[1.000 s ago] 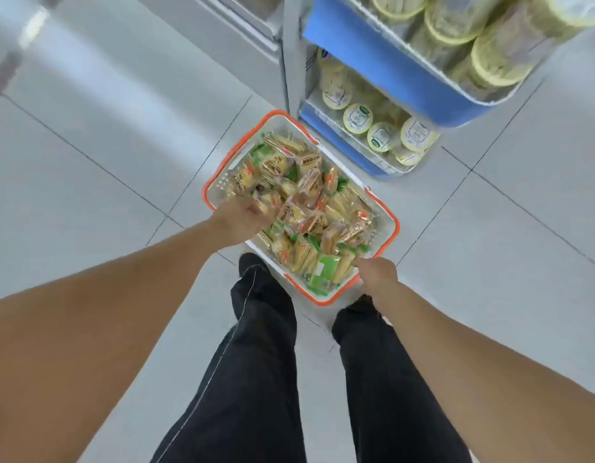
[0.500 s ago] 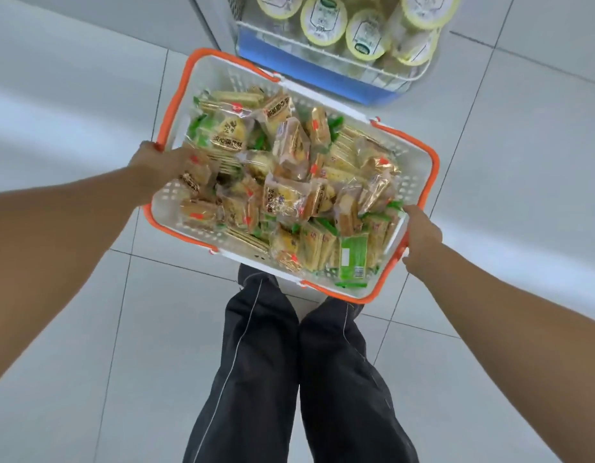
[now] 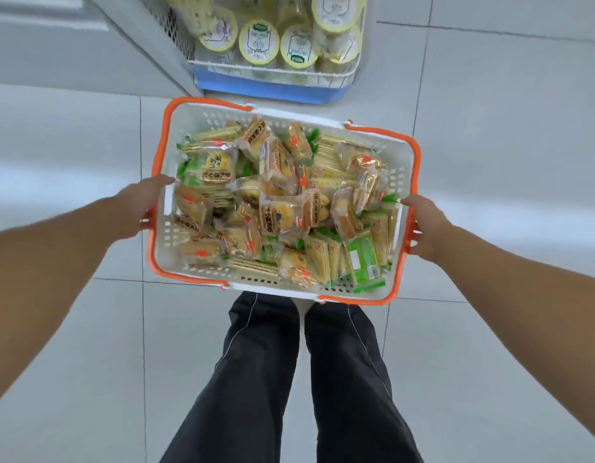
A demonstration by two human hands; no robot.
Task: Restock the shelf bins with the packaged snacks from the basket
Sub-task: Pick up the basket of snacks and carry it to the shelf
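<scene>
A white basket [image 3: 202, 121] with orange handles hangs in front of me above the floor, held level. It is heaped with several wrapped snacks [image 3: 279, 208] in clear, yellow and green packets. My left hand [image 3: 139, 205] grips the basket's left rim, thumb over the edge. My right hand [image 3: 423, 228] grips the right rim and its orange handle. Beyond the basket stands the low shelf bin [image 3: 272, 88], blue with a white wire front.
The shelf bin holds several round tubs with yellow-rimmed lids [image 3: 259, 41]. A grey shelf post [image 3: 145, 55] runs down to the bin's left. My legs in dark trousers [image 3: 256, 379] stand below the basket on pale floor tiles.
The basket has come up off the floor toward me and turned square to the shelf. Both hands have stayed on its sides. The view has tilted further down.
</scene>
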